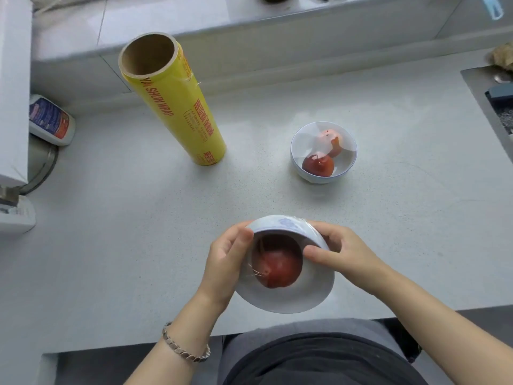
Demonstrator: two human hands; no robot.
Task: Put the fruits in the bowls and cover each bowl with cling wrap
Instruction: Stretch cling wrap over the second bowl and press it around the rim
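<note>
Nearly done, I'd say: far bowl (319, 177) centre right w/ 2 fruits (317, 165) is wrapped, roll (177, 107) stands upper left, and left hand (227, 259) + right hand (341, 251) grip the tilted near bowl (291, 301) lower centre, fruit (279, 266) inside, film edges prob. left to press.

One head-worn wide-angle view looks steeply down and forward over the pale surface (138, 218), close above the left hand (226, 259) and right hand (342, 250) at lower centre; the back ledge (249, 43) bows across the top.
</note>
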